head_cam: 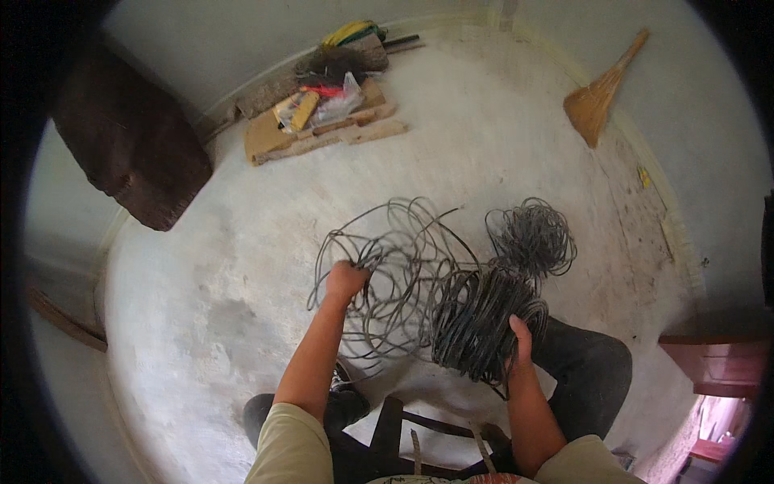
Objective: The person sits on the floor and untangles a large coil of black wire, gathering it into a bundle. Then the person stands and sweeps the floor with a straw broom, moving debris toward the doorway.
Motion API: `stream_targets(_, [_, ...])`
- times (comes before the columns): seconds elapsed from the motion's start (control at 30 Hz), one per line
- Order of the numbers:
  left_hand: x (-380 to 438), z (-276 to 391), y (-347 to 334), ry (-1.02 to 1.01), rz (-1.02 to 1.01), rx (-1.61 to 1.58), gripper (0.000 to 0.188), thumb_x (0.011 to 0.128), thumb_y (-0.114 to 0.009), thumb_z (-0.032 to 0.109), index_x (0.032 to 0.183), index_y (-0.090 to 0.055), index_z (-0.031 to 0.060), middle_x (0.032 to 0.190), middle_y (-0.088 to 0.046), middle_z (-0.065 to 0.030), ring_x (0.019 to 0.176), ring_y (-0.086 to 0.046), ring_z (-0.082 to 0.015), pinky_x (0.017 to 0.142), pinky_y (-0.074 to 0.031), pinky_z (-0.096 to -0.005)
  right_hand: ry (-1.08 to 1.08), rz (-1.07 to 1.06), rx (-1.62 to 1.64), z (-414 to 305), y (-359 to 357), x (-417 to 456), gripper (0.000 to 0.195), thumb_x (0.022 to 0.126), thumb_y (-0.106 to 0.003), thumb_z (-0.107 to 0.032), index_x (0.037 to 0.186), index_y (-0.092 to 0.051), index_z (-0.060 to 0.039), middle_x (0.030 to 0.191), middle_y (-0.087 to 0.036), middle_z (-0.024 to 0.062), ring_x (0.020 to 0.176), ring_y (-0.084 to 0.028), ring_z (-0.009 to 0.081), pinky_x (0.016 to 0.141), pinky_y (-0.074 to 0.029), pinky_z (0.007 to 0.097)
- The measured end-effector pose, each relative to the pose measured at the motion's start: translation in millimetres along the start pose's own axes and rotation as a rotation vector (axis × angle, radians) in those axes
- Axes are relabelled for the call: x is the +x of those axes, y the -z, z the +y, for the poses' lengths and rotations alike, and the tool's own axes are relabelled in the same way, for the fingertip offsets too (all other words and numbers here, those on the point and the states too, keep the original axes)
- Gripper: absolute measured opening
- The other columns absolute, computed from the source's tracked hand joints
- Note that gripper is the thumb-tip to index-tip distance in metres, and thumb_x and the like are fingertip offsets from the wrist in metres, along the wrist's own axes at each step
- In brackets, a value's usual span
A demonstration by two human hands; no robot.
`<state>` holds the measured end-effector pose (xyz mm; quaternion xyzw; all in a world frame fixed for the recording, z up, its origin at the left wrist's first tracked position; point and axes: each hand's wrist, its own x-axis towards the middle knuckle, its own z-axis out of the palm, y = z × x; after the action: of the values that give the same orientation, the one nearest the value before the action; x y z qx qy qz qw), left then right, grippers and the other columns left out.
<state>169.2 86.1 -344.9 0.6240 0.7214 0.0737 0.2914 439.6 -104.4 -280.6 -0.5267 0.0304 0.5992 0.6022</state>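
Observation:
Loose loops of dark wire or thin cable (393,290) spread out in front of me. My left hand (347,280) is closed around several of these strands at their left side. On the right, a thick, densely wound coil of the dark strand (484,320) rests near my right knee. My right hand (520,345) grips its right side, thumb on top and the other fingers hidden beneath. Loops run between the coil and the strands in my left hand. Beyond the coil lies a smaller tangled bundle of greyish wire (532,236) on the floor.
Cardboard (260,139) with wood pieces and a plastic bag (341,106) lies by the far wall. A straw broom (595,103) leans at the right wall, a big dark slab (136,139) stands left, and reddish furniture (716,363) is at right. A wooden stool frame (387,429) is below me.

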Motion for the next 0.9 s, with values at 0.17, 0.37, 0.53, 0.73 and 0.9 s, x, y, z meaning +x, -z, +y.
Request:
stream_targets(0.17, [-47, 124, 76, -0.166, -0.049, -0.754, 0.023, 0.061, -0.057, 0.011, 0.074, -0.058, -0.0071, 0.062, -0.056, -0.0096, 0.057, -0.049, -0.0131, 0.050, -0.039, -0.0272, 0.027, -0.052, -0.088, -78, -55, -47, 0.057, 0.061, -0.066, -0.028, 0.109, -0.049, -0.0037, 0.097, -0.056, 0.0148, 0.088, -0.054, 0.0307, 0.075, -0.044, 0.0432])
stream_targets(0.37, [-98, 275, 87, -0.231, -0.188, -1.493, 0.006, 0.070, -0.052, 0.004, 0.075, -0.051, 0.0017, 0.057, -0.046, -0.0001, 0.043, -0.037, -0.0082, 0.039, -0.027, -0.0222, 0.360, -0.111, -0.531, -228, -83, -78, 0.057, 0.060, -0.068, -0.030, 0.105, -0.052, -0.0009, 0.099, -0.056, 0.0156, 0.087, -0.056, 0.0270, 0.081, -0.043, 0.0376])
stream_targets(0.53, [-82, 345, 11, -0.128, -0.320, -1.780, 0.009, 0.075, -0.050, 0.010, 0.078, -0.053, 0.0031, 0.062, -0.047, -0.0018, 0.051, -0.040, -0.0108, 0.045, -0.033, -0.0243, 0.240, -0.347, -0.630, -331, -84, -76, 0.043, 0.065, -0.067, -0.025, 0.098, -0.056, 0.0021, 0.097, -0.058, 0.0155, 0.090, -0.056, 0.0256, 0.085, -0.041, 0.0367])
stream_targets(0.73, [-29, 340, -181, 0.293, -0.523, -1.857, 0.023, 0.075, -0.050, 0.011, 0.095, -0.044, 0.0007, 0.077, -0.048, -0.0062, 0.062, -0.044, -0.0155, 0.057, -0.040, -0.0308, 0.021, -0.226, -0.893, -330, -11, 93, 0.076, 0.057, -0.073, -0.035, 0.115, -0.043, 0.0049, 0.116, -0.045, 0.0212, 0.106, -0.045, 0.0311, 0.091, -0.034, 0.0379])
stream_targets(0.9, [-31, 282, -316, 0.281, -0.604, -1.020, 0.043, 0.079, -0.051, 0.017, 0.115, -0.037, -0.0009, 0.102, -0.053, -0.0140, 0.092, -0.051, -0.0223, 0.081, -0.041, -0.0353, -0.018, 0.101, -1.224, -190, 109, 272, 0.105, 0.055, -0.064, -0.058, 0.127, -0.021, 0.0052, 0.129, -0.028, 0.0231, 0.120, -0.027, 0.0334, 0.099, -0.021, 0.0402])
